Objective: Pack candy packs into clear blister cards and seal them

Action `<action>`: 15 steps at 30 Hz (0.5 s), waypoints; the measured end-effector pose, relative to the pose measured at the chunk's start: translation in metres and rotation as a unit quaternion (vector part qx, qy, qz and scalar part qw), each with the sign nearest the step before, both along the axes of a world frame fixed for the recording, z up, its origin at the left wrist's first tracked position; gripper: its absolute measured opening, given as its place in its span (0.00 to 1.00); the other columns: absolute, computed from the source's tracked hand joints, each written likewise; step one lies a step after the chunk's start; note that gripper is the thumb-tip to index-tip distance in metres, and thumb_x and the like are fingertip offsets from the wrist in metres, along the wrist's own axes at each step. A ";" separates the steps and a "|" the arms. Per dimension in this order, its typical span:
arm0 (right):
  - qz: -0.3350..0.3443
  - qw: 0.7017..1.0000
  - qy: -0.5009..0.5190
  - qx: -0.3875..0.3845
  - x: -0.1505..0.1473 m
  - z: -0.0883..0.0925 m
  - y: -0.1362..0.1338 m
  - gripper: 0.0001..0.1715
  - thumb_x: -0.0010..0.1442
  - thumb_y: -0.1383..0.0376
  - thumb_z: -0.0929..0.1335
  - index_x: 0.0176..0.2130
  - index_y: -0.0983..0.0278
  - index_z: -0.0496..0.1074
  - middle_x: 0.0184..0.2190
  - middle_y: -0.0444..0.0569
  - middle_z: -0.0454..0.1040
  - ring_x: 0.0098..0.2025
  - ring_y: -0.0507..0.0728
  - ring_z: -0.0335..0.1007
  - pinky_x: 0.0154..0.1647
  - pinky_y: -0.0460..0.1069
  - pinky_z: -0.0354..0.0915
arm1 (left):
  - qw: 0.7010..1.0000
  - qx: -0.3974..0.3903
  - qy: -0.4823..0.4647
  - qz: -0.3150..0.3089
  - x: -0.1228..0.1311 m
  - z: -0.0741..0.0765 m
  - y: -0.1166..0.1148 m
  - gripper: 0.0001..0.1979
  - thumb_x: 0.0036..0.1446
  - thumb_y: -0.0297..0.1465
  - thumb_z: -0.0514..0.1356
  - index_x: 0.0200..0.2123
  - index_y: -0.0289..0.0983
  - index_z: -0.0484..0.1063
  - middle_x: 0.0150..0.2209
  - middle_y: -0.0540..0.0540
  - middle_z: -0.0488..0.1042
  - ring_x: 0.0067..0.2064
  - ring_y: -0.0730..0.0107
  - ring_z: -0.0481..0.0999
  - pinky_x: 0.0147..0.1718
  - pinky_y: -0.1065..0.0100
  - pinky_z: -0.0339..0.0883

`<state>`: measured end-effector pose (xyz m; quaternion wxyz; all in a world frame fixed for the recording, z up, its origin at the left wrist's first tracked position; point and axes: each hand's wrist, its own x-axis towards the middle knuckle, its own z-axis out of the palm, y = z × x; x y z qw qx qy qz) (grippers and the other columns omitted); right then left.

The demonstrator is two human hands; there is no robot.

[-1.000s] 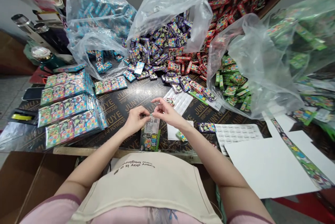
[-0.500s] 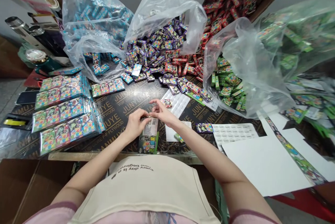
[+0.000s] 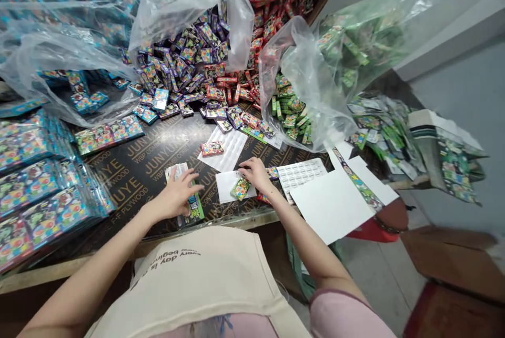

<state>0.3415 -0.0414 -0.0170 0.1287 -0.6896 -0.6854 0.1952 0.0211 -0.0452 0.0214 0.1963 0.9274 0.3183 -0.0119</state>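
My left hand lies with spread fingers over a printed flat packet near the table's front edge, covering much of it. Its fingers point right, and a pale upper part of the packet shows above them. To the right, my right hand is beside a small green candy box, fingers bent and a little apart. The box lies tilted on a white card. Whether the right fingertips touch the card is hard to make out. A small red box sits on a white sticker sheet.
Piles of purple boxes, red boxes and green boxes spill from plastic bags at the back. Stacked blue-edged packs stand at left. At right lie a label sheet, white paper and loose packets.
My hands, together at the packet's top before, have parted. The left now rests over the packet; the right has moved to the green box. The view has turned right.
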 end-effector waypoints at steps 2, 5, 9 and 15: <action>-0.002 1.000 -0.001 0.003 -0.006 -0.006 -0.004 0.06 0.54 0.65 0.70 0.34 0.64 0.77 0.33 0.51 0.71 0.40 0.59 0.64 0.43 0.53 0.59 | 0.997 -0.014 0.046 -0.053 0.015 0.002 -0.008 0.38 0.32 0.28 0.72 0.51 0.39 0.67 0.56 0.34 0.64 0.62 0.42 0.55 0.59 0.36 0.35; 0.011 1.000 -0.004 0.014 -0.015 -0.007 -0.005 0.03 0.54 0.67 0.70 0.30 0.63 0.75 0.33 0.50 0.70 0.40 0.59 0.63 0.43 0.53 0.58 | 0.993 -0.007 0.085 -0.076 0.031 0.004 -0.013 0.37 0.27 0.25 0.73 0.46 0.37 0.70 0.51 0.34 0.67 0.58 0.42 0.61 0.59 0.39 0.40; 0.046 0.999 -0.007 0.025 -0.020 -0.004 -0.010 0.07 0.56 0.71 0.67 0.27 0.63 0.70 0.32 0.51 0.69 0.39 0.59 0.62 0.42 0.52 0.58 | 0.989 -0.050 0.087 -0.106 0.037 0.010 -0.007 0.30 0.24 0.25 0.74 0.37 0.37 0.71 0.41 0.42 0.73 0.47 0.50 0.70 0.56 0.46 0.51; 0.051 0.998 0.010 0.026 -0.016 -0.005 -0.016 0.10 0.57 0.75 0.60 0.30 0.63 0.65 0.29 0.48 0.69 0.33 0.57 0.62 0.36 0.49 0.57 | 0.977 -0.171 -0.126 -0.035 0.018 0.047 0.016 0.15 0.48 0.25 0.65 0.40 0.41 0.71 0.35 0.49 0.75 0.37 0.66 0.73 0.36 0.69 0.62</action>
